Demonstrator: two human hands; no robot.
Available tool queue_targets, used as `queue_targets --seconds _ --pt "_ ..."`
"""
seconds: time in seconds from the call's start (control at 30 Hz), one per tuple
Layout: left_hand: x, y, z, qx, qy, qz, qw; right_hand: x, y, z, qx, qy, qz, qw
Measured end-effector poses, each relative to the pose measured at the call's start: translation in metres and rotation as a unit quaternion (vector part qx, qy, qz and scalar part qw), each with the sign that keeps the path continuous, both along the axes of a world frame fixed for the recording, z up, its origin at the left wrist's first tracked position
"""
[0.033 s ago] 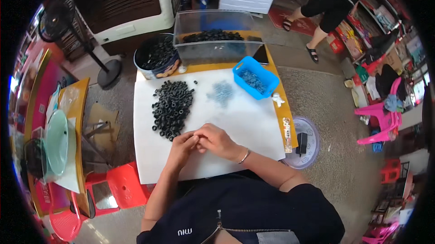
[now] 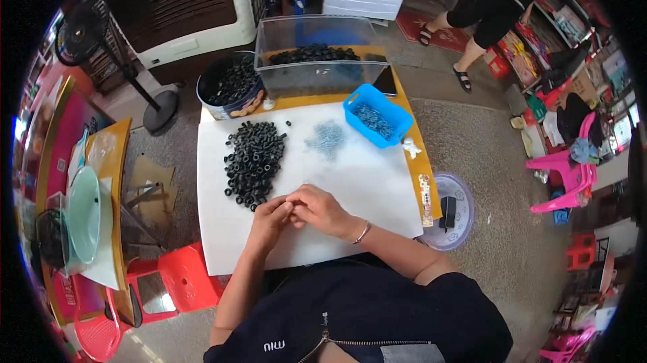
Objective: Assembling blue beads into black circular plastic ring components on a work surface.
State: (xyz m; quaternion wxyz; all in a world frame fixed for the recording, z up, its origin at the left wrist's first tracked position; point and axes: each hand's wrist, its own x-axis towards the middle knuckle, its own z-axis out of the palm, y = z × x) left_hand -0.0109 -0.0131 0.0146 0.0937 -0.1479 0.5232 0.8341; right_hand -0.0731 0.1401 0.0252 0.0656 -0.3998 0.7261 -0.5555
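Note:
Close to the front edge of the white board (image 2: 364, 191), my left hand (image 2: 270, 217) and my right hand (image 2: 318, 211) meet with fingertips pinched together. Whatever lies between the fingers is too small or hidden to make out. Just beyond my left hand is a heap of small black ring-shaped pieces (image 2: 253, 161). Farther off, in the middle of the board, a loose patch of small thin bluish-silver pieces (image 2: 327, 137) is spread out. More such pieces (image 2: 373, 120) fill a blue plastic basket (image 2: 397, 135) at the far right corner.
Behind the board stand a clear bin (image 2: 296, 80) and a round tub (image 2: 226, 108), both holding black pieces. A dark phone (image 2: 386, 82) lies beside the bin. A red stool (image 2: 185, 279) is at left, a round basin (image 2: 465, 218) at right. Another person (image 2: 485, 12) stands far right.

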Motion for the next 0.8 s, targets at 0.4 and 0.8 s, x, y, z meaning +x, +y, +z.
queue_targets --seconds 0.4,0.8 --pt "0.003 0.032 -0.017 -0.019 0.019 0.125 0.992 0.02 -0.028 -0.025 -0.072 -0.101 -0.084 0.989" --pt "0.003 0.027 -0.007 -0.014 0.02 0.069 0.997 0.02 -0.031 -0.015 -0.061 -0.155 -0.111 0.98"
